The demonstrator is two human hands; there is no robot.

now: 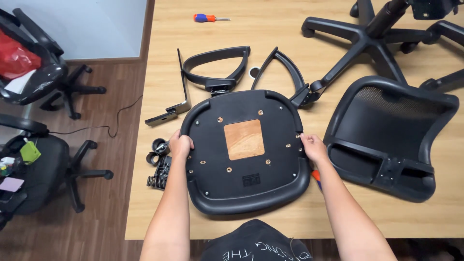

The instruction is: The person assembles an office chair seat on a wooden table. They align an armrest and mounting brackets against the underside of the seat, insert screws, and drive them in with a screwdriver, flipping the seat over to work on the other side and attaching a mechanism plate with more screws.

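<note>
A black chair seat (246, 186) lies upside down on the light wooden table (290, 43), with a brown square patch and several screw holes in its underside. My left hand (180, 144) grips the seat's left rim. My right hand (313, 146) grips its right rim. Two black armrests, one (215, 65) and another (285, 67), lie just behind the seat. An L-shaped metal bracket (182, 99) lies at the seat's back left.
A black mesh backrest (391, 135) lies to the right. The star base with castors (372, 36) sits at the back right. A red-and-blue screwdriver (209, 18) lies at the far edge. Small black parts (159, 166) sit left of the seat. Two office chairs (34, 72) stand on the floor, left.
</note>
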